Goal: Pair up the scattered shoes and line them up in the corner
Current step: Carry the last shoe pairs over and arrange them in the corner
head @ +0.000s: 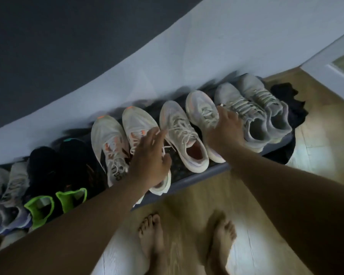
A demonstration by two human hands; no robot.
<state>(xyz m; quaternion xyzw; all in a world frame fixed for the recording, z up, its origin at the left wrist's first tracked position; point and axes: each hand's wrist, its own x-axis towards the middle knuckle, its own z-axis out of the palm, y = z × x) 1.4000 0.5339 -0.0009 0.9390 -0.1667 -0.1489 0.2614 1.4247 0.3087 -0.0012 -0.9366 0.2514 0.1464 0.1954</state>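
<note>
Several pairs of shoes stand in a row on a dark mat [187,173] along the white wall. From the right: a grey pair [252,108], a cream pair with pink lining [179,128], a white pair with orange accents [109,139], a black pair with neon green heels [68,167], and a pale pair [6,191] at the left edge. My right hand [224,128] rests on the heel end of the right cream shoe [202,110], fingers curled over it. My left hand [150,157] hovers with fingers spread above the right white-orange shoe.
The white wall [167,66] runs behind the row. A dark cloth [286,96] lies bunched at the right end of the mat. A white door frame [326,64] stands at the far right. My bare feet [187,235] stand on the wooden floor before the mat.
</note>
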